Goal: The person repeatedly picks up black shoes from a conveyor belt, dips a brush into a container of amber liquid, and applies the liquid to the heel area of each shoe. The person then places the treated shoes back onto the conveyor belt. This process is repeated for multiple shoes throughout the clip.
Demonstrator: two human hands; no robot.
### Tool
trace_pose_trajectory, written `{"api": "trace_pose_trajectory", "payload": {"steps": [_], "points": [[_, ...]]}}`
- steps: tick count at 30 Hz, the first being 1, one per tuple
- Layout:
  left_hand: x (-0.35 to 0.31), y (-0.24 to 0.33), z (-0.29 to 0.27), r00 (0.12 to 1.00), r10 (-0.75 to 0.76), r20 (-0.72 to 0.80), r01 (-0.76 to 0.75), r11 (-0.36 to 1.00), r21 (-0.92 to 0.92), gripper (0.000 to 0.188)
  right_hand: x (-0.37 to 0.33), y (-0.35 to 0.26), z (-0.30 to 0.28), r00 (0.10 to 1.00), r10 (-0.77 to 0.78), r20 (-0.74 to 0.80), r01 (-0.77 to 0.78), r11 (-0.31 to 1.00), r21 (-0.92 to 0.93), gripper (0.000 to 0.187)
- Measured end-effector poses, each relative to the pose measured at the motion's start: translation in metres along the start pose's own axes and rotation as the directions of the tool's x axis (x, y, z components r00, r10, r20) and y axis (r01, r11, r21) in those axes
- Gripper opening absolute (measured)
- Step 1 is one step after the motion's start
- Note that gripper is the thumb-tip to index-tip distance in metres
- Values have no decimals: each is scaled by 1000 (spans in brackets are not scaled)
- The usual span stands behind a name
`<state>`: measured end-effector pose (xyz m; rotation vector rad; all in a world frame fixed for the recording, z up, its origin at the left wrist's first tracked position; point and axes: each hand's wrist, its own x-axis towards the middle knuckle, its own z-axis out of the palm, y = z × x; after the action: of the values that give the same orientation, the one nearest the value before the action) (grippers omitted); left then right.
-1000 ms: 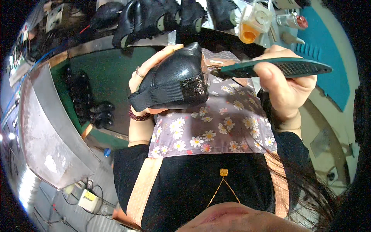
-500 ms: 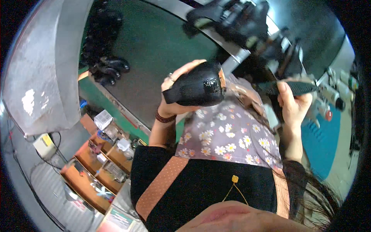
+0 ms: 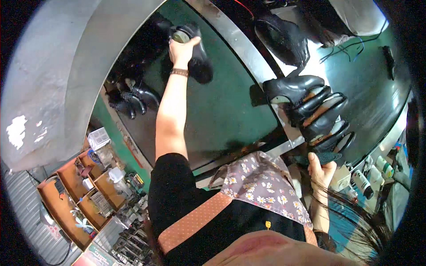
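Note:
My left hand (image 3: 181,52) reaches far out over the green belt, its fingers closed around the opening of a black shoe (image 3: 202,64). The shoe's toe points back toward me, and its sole side is hidden. Low on the right, my right hand (image 3: 321,170) is closed on a dark, textured, elongated tool (image 3: 327,158), its thumb lying on top. What kind of tool it is does not show. Just beyond this hand, several black shoes (image 3: 326,115) lie close together along the metal edge.
A metal hood (image 3: 75,75) arches over the green belt (image 3: 226,106) on the left. More black shoes (image 3: 144,93) sit at its left side. Large black shoes or boots (image 3: 284,37) lie far right. Left and below stands a wooden compartment box (image 3: 80,195). Bottles (image 3: 363,184) stand at right.
My left hand has moved from in front of my apron out over the belt with the black shoe. My right hand, still on the dark tool, is lower in view. The view has shifted.

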<state>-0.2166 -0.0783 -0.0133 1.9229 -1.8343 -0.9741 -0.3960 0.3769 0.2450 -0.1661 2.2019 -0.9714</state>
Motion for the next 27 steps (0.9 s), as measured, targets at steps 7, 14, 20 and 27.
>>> {"api": "trace_pose_trajectory", "payload": {"steps": [7, 14, 20, 27], "points": [[-49, -30, 71, 982, 188, -28, -167, 924, 345, 84, -17, -28, 18, 989, 134, -62, -134, 991, 7, 28], [-69, -53, 50, 867, 496, 53, -457, 748, 481, 66, -20, -38, 18, 958, 288, 3, -288, 958, 1, 25], [29, -15, 64, 857, 510, -76, -373, 715, 591, 60, -22, -22, 9, 939, 344, -1, -343, 937, -64, 20], [94, 12, 70, 960, 272, -73, -165, 754, 636, 64, -31, -6, 4, 971, 203, -128, -210, 977, -39, 22]]}}
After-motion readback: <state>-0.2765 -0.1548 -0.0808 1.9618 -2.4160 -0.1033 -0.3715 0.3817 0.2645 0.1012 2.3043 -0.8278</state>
